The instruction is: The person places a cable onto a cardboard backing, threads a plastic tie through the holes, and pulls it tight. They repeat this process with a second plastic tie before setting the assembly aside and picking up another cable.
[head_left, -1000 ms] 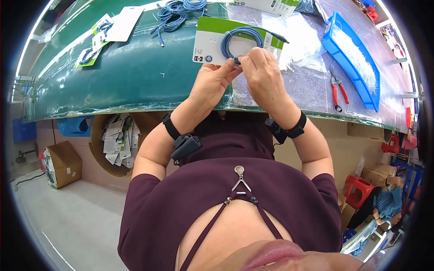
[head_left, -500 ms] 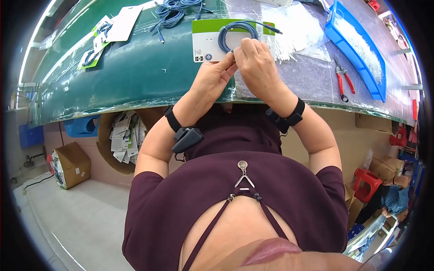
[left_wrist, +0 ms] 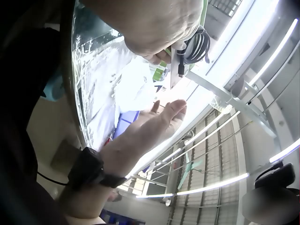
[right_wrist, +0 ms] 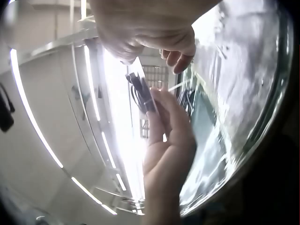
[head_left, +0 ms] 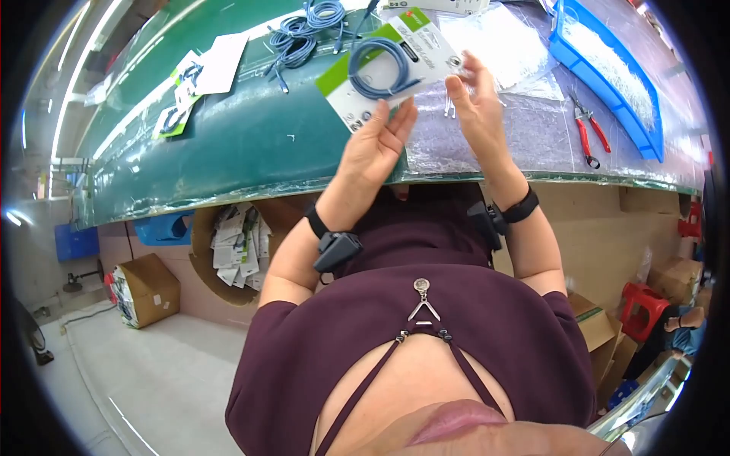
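Observation:
A white and green card (head_left: 427, 67) is tilted above the table, a coiled blue cable (head_left: 353, 68) lying on its face. My left hand (head_left: 374, 144) holds the card by its lower edge, thumb on the front and fingers behind. In the right wrist view the left hand (right_wrist: 169, 140) pinches the card beside the coil (right_wrist: 138, 90). Just off the card's right end is my right hand (head_left: 484, 114), its fingers loosely bent and nothing in them; the left wrist view also shows this right hand (left_wrist: 152, 129) apart from the card.
Coiled blue cables (head_left: 295, 42) and carded cables (head_left: 173, 115) lie on the green table part. White ties (head_left: 498, 45) are piled at the back right, beside a blue tray (head_left: 608, 70) and red-handled cutters (head_left: 585, 129). Below the table edge stands a box of cards (head_left: 237, 247).
My right hand has let go of the cable and moved right, away from the card. The card has turned, its right end now higher, and the head view has shifted slightly.

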